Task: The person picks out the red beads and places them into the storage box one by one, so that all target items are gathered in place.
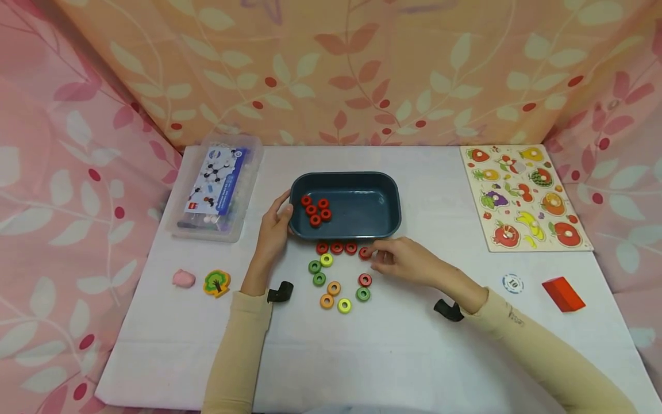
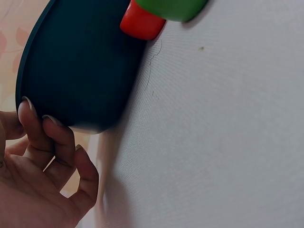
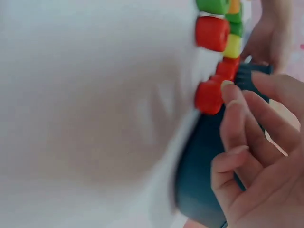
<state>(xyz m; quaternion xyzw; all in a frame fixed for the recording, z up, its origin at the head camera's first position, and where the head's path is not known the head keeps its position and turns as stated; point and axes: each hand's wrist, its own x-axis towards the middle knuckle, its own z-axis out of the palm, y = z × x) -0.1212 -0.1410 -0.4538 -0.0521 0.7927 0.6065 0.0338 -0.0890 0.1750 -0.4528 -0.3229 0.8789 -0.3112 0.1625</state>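
L hand [image 1: 274, 225]: fingers bent on L end of dark blue tray [image 1: 362, 208]; grips that end wall, prob. to keep tray from sliding. L wrist view: at least one finger off the wall, so hold looks light.
R hand [image 1: 400, 260]: fingers part-curled, tips at red ring [image 1: 364, 253] just outside tray's near wall. Contact shows in R wrist view; can't tell if ring is pinched or only touched. Palm well back, prob. so tips alone meet so small a thing.
Tray: between hands, R of L grip, just beyond R fingertips; that spot prob. suits both arms w/o crossing.
Rings in tray: 5 red rings [image 1: 315, 221], bunched at L end, near L grip; rest of tray floor bare.
Near-wall row: 3 more reds [image 1: 337, 248], L of R fingertips, lined up close along tray.
Loose rings: greens [image 1: 319, 279], yellows [image 1: 344, 305], oranges [image 1: 334, 288] + 1 separate red, on person's side of R fingertips, mostly to their L. Flat, holes up, so unlikely to roll.
Far from grips: molecule-label case [image 1: 214, 184] + tree piece [image 1: 216, 283] L of L hand; fruit puzzle board [image 1: 527, 198] + red block [image 1: 564, 294] R of R hand. Set out there, they seem to leave both hands elbow room.
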